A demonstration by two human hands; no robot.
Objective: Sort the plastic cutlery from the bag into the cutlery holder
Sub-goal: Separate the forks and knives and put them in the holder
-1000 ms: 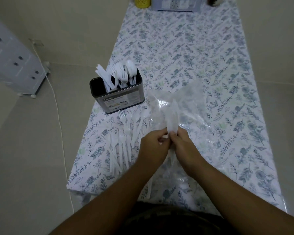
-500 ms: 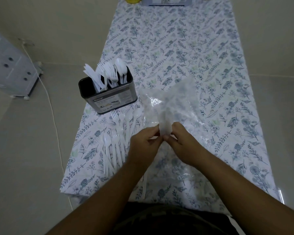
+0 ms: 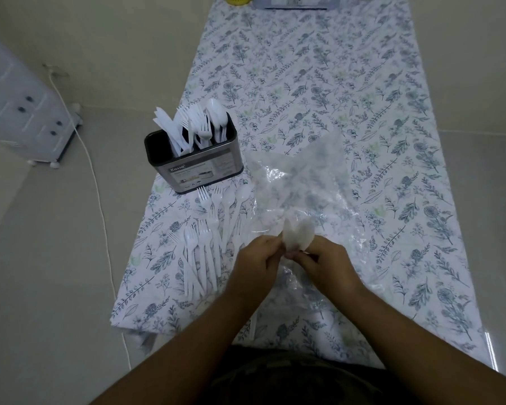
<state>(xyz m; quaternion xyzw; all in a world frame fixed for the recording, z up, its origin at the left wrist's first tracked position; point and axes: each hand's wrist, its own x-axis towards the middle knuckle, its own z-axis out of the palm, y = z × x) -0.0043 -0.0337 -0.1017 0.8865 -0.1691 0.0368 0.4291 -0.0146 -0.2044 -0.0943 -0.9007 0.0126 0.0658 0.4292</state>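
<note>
On a floral tablecloth point(image 3: 319, 83), one cutlery holder point(image 3: 197, 168) stands beside one loose cutlery heap point(image 3: 208, 244), uncountable. Left hand point(image 3: 256, 263) and right hand point(image 3: 326, 266) both pinch one clear bag point(image 3: 301, 182).

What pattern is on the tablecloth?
White tablecloth printed with blue-grey leaf and flower sprigs; head view.

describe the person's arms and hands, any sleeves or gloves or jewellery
Both forearms are bare up to the frame edge, with no sleeves in view. The left hand and right hand wear no gloves; no rings, watch or bracelets can be seen.
</note>
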